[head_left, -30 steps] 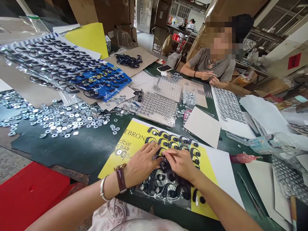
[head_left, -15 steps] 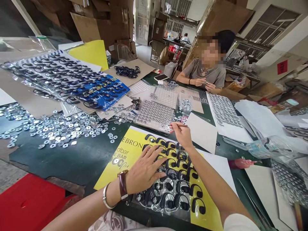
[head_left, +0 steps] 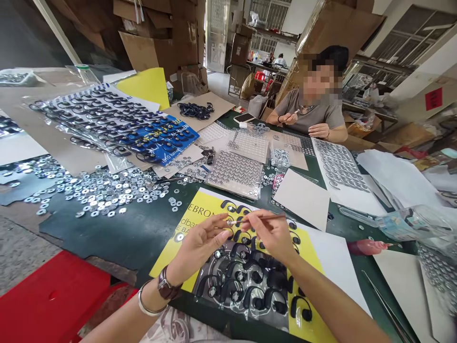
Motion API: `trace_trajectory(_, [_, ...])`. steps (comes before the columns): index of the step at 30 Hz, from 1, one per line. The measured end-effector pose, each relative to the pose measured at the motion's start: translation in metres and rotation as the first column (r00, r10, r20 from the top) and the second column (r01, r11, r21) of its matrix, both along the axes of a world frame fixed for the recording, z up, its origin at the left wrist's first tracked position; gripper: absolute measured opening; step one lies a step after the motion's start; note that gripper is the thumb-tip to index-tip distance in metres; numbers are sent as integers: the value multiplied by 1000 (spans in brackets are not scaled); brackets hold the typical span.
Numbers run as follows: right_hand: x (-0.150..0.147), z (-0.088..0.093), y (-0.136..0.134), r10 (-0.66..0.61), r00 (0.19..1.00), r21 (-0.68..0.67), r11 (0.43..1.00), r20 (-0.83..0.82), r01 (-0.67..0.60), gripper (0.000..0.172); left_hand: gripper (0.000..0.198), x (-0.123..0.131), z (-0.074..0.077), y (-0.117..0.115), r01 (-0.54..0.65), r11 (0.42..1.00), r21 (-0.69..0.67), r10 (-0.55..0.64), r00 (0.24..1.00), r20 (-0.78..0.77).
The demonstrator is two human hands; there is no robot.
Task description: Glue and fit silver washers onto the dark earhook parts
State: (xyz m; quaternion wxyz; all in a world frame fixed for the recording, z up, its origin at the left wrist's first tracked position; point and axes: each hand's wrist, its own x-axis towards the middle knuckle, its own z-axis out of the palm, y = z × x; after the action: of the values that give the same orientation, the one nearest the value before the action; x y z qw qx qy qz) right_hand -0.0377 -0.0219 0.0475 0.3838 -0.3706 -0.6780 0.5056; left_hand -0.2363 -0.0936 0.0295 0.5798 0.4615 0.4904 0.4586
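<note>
My right hand pinches a thin dark stick with a pale tip that points left. At that tip is a small silvery piece; I cannot tell whether it is on the stick or on the sheet behind. My left hand is beside the tip, thumb and fingers stretched out and apart, with no clear grip on anything. Both hands are over a yellow printed sheet bearing rows of black ear-hook-shaped pieces, several with silvery discs. Clear film covers part of the rows, and my hands hide some of them.
Loose metal washers spread across the left of the green table. Behind the sheet lies a tray of silvery pieces next to a blank card. A pink bottle and tweezers lie right. A co-worker sits opposite.
My right hand has come back from the tray to over the yellow sheet with the stick. My left hand has lifted and turned toward the stick's tip. The co-worker's hands have moved apart.
</note>
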Motion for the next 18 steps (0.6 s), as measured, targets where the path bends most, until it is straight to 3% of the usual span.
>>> trace_trajectory(3, [7, -5, -27, 32, 998, -17, 999, -62, -33, 23, 39, 11, -4, -7, 3, 996, -92, 8, 993, 118])
trace_trajectory(6, [18, -12, -38, 19, 998, 6, 1000, -58, -19, 22, 36, 17, -10, -13, 46, 992, -117, -32, 993, 113])
trace_trajectory(8, [27, -18, -38, -12, 1000, 43, 999, -25, 13, 22, 34, 13, -13, -14, 81, 993, -83, -82, 997, -4])
trace_trajectory(10, [35, -25, -33, -69, 997, 137, 989, 44, 63, 21, 31, 1, -14, -12, 36, 999, 25, -28, 967, -253])
trace_trajectory(12, [41, -34, -24, -132, 979, 282, 956, 155, 84, 18, 29, -19, -16, -6, -56, 970, 238, 181, 820, -544])
trace_trajectory(14, [43, -44, -15, -181, 948, 406, 912, 262, 62, 18, 32, -41, -17, 0, -61, 891, 449, 405, 553, -728])
trace_trajectory(16, [42, -54, -7, -198, 925, 460, 887, 324, 29, 19, 38, -57, -19, 6, 33, 862, 507, 468, 335, -818])
trace_trajectory(18, [40, -61, -2, -196, 916, 476, 879, 351, 5, 21, 42, -64, -22, 8, 119, 879, 462, 423, 251, -870])
